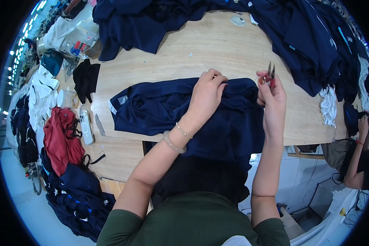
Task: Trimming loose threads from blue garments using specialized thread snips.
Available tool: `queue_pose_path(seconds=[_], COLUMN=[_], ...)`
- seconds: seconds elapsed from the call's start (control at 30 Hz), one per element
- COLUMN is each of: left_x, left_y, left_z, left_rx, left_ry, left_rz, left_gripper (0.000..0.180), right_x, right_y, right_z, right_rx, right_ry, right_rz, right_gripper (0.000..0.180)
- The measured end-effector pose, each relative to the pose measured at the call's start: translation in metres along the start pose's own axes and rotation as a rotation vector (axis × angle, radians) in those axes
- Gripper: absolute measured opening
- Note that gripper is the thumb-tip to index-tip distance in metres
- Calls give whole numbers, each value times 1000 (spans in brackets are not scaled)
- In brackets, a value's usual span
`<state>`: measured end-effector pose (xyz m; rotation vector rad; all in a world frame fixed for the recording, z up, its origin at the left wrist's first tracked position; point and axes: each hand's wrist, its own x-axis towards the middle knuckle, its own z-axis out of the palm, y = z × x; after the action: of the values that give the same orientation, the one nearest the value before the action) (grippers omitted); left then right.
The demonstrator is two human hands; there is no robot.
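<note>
A navy garment (233, 131) lies bunched across the near edge of the table and hangs down over my lap. On its far edge rests my left hand (209, 92), fingers curled in and closed on the fabric. My right hand (273, 94) is raised at the garment's right end, closed around small thread snips (271, 70) with red handles. The blades point up and away, slightly apart from each other and clear of the cloth. A white and grey label (112, 106) shows at the garment's left end.
Navy garments heap along the far side (139, 24) and far right (303, 41) of the wooden table (184, 53). At left are a phone (86, 125), a thin grey blade-like piece (99, 125), a red bag (63, 137) and white cloths. A person (361, 160) works at right.
</note>
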<state>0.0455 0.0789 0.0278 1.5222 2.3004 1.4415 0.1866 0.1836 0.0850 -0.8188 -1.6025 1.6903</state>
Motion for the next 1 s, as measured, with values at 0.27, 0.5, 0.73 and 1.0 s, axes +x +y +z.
queue_pose_path(seconds=[0.27,0.5,0.73,1.0], left_x=[-3,0,2,-1], left_y=[-17,-21,-6,1], left_z=[28,24,9,7], left_rx=[204,107,-40,-57], left_ry=[-141,-59,0,45], left_rz=[48,-89,-125,-39], left_gripper=[13,9,8,8], right_x=[21,10,-2,-10], right_y=[65,53,35,28], right_z=[-3,-17,-10,9], right_rx=[117,123,-617,-859], right_ry=[98,64,32,-20], right_rz=[54,71,-173,-163], right_gripper=[16,17,17,21])
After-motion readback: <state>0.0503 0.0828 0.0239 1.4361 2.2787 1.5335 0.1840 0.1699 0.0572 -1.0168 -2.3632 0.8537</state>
